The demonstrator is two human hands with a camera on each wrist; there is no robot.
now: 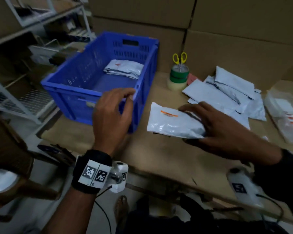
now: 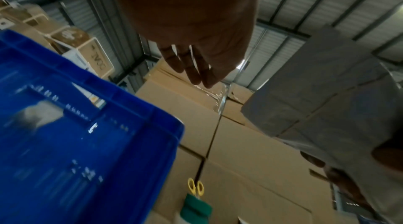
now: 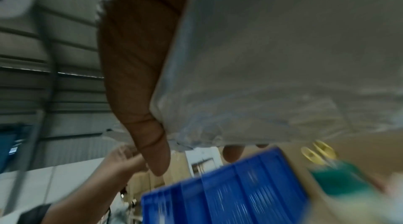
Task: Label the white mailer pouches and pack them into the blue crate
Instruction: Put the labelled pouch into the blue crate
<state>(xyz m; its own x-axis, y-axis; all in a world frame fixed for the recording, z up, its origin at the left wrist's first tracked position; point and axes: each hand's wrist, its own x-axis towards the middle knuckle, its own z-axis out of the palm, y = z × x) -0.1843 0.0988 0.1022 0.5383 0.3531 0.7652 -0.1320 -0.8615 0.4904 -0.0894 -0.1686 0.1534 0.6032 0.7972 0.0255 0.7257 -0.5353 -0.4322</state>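
Beside the blue crate [image 1: 98,76], my right hand [image 1: 215,125] clamps a labelled pouch [image 1: 172,124], hiding its end; my left hand [image 1: 112,114] hovers slack over the cardboard-covered surface [image 1: 159,157].

blue crate [image 1: 85,85], white pouch [image 1: 172,127] with orange label stripe [image 1: 169,114], yellow-handled scissors [image 1: 179,58]

I see stacked cardboard boxes [image 1: 227,22] behind the brown table [image 1: 159,157], wire shelving [image 1: 24,102] at left, dim light.

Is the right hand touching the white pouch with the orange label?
Touching. In the right wrist view the right hand grips the labelled pouch, thumb on one face and fingertips showing past its edge; the head view agrees.
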